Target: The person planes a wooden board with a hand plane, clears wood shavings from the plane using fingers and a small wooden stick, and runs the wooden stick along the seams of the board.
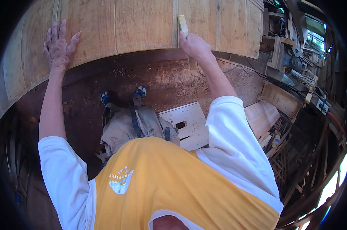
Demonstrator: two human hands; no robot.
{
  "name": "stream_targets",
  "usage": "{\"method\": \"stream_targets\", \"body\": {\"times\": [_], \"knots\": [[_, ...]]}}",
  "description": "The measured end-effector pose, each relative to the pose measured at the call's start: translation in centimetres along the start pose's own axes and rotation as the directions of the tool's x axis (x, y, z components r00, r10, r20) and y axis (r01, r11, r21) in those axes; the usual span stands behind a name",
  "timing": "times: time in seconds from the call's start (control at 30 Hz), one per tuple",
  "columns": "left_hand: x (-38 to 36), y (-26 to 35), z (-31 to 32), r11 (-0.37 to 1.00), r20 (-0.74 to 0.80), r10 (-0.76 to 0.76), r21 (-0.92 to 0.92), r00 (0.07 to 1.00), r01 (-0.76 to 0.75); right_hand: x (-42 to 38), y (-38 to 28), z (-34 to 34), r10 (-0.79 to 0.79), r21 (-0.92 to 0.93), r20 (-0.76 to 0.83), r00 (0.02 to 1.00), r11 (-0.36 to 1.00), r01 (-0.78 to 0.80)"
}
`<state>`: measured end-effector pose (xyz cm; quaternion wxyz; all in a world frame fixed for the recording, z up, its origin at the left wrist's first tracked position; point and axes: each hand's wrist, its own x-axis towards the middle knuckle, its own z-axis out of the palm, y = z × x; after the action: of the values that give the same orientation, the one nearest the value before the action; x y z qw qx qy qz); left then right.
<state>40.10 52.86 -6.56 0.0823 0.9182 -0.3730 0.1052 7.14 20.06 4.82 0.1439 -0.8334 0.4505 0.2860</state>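
Note:
A wide wooden surface (pixel 146 27) made of joined boards spans the top of the view. On its left part my left hand (pixel 59 46) lies flat with the fingers spread and holds nothing. Near the front edge, right of the middle, my right hand (pixel 195 45) is closed around a narrow pale wooden strip (pixel 183 24). One end of the strip points away from me over the boards, close to a seam between them. My palm and fingers hide its lower part.
Below the surface is a reddish-brown floor (pixel 158 78) scattered with shavings. A pale board with an oval hole (pixel 194 119) lies beside my legs. At the right are a wooden box (pixel 281 99), cables (pixel 305 79), a power socket (pixel 322 107) and piled wood scraps (pixel 275 140).

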Motion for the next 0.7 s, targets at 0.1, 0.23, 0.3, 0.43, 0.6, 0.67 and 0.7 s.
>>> {"method": "stream_targets", "body": {"times": [0.1,0.23,0.3,0.43,0.6,0.67,0.7], "knots": [[0.1,0.1,-0.2,0.999,0.029,-0.02,0.037,0.999,0.019,0.9,-0.4,-0.7,-0.002,-0.034,0.025,1.0,0.999,0.003],[0.1,-0.1,-0.2,0.999,0.035,-0.008,0.032,0.999,0.007,0.9,-1.0,-2.2,0.021,-0.035,0.076,0.997,0.999,-0.019],[0.1,0.1,-0.3,0.999,0.044,-0.022,0.045,0.999,0.02,-0.5,0.1,-0.7,0.018,-0.047,0.083,0.996,0.999,-0.014],[0.0,0.1,-0.6,0.999,0.05,-0.03,0.03,0.998,0.028,-2.5,3.9,1.2,-0.165,0.362,0.047,0.985,0.922,0.137],[0.0,0.0,-0.3,0.999,0.023,-0.014,0.033,1.0,0.013,-0.8,4.5,2.4,-0.247,0.383,-0.426,0.87,0.822,0.421],[0.0,0.1,-0.3,0.999,0.016,-0.006,0.033,1.0,0.006,-0.3,4.5,2.1,-0.268,0.259,-0.4,0.877,0.885,0.388],[0.0,0.0,-0.1,0.999,0.013,-0.005,0.034,1.0,0.005,-0.2,4.1,1.5,-0.249,0.18,-0.38,0.891,0.925,0.336]]}}
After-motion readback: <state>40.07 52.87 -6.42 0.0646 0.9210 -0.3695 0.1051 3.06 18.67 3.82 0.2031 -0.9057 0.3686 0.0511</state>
